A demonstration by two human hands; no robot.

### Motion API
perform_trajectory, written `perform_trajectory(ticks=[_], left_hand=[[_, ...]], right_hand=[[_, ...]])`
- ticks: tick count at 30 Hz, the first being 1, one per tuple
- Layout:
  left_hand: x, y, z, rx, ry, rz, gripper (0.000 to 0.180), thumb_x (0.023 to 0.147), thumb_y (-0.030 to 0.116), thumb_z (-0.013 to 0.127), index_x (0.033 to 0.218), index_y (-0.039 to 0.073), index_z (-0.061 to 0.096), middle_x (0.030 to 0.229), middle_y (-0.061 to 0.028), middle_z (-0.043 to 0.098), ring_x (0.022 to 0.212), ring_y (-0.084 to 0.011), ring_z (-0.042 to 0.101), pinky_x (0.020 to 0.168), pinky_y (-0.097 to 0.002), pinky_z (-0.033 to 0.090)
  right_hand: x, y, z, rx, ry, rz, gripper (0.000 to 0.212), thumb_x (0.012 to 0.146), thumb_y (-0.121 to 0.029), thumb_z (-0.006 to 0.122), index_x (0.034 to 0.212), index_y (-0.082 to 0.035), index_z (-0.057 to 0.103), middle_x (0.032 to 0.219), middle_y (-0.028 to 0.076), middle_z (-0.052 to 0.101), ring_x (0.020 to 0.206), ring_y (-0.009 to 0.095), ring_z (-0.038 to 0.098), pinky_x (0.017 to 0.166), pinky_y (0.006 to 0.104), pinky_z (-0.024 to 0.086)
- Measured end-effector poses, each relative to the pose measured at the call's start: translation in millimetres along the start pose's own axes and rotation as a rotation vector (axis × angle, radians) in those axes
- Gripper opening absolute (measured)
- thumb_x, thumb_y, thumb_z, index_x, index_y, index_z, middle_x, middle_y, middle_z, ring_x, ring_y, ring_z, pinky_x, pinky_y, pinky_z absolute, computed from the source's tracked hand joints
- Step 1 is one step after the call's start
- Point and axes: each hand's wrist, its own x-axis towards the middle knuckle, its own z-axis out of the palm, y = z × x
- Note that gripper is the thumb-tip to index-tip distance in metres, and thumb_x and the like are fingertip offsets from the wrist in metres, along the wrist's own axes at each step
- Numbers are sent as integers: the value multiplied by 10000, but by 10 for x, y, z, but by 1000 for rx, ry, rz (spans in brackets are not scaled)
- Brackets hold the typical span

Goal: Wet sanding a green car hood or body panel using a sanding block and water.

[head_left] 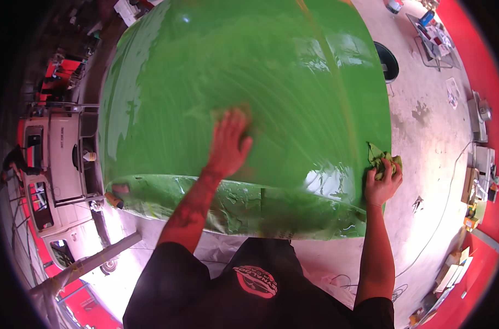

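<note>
A large glossy green panel (pixel 293 71), curved like a vehicle roof or hood, fills the middle of the view below me. My left hand (pixel 229 143) lies flat on its surface with fingers spread, pressing a green cloth (pixel 219 114) whose edge shows at the fingertips. My right hand (pixel 382 182) grips a crumpled green cloth (pixel 382 159) at the panel's right edge. The near edge of the panel (pixel 233 205) is wet and streaked.
A white truck cab (pixel 60 159) stands at the left. Concrete floor (pixel 425 142) stretches to the right, with a black round bin (pixel 388 61), a cable, tools and boxes along a red wall (pixel 482 66).
</note>
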Motion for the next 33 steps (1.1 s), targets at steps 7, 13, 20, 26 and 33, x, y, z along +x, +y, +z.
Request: perform_trajectory(ticks=[7, 13, 20, 26, 33], left_hand=[[456, -332, 40, 147, 146, -353, 676, 975, 398, 435, 1508, 44, 215, 1587, -137, 167, 1466, -330, 139, 1178, -497, 115], [-619, 405, -52, -19, -247, 44, 737, 945, 405, 496, 1526, 79, 181, 1588, -138, 165, 1470, -331, 124, 1176, -504, 113], [327, -1454, -349, 172, 145, -489, 665, 990, 431, 392, 1512, 59, 216, 1578, -126, 206, 1457, -332, 178, 1169, -507, 160], [-635, 195, 41, 71, -36, -231, 729, 957, 453, 450, 1509, 42, 209, 1574, -143, 203, 1456, -361, 157, 1157, -549, 163], [-285, -1255, -337, 33, 138, -440, 678, 970, 418, 449, 1504, 56, 240, 1563, -141, 238, 1446, -357, 193, 1151, -554, 167]], right_hand=[[-18, -5, 38, -21, 21, -1, 366, 711, -197, 661, 1076, -176, 655, 1181, 127, 527, 1121, 360, 495, 950, 457, 426], [-28, 113, 3, -56, 6, -23, 368, 717, -199, 660, 1084, -176, 651, 1189, 141, 516, 1123, 368, 496, 946, 461, 425], [-31, -37, 37, -40, -22, -25, 369, 725, -199, 652, 1093, -171, 647, 1194, 143, 513, 1132, 368, 492, 948, 466, 423], [-22, 89, 4, -106, -23, -61, 370, 738, -201, 639, 1106, -164, 637, 1192, 149, 513, 1134, 367, 492, 948, 474, 416], [-16, 86, 30, -86, -10, -84, 360, 761, -220, 628, 1114, -152, 628, 1210, 154, 517, 1134, 374, 495, 947, 485, 406]])
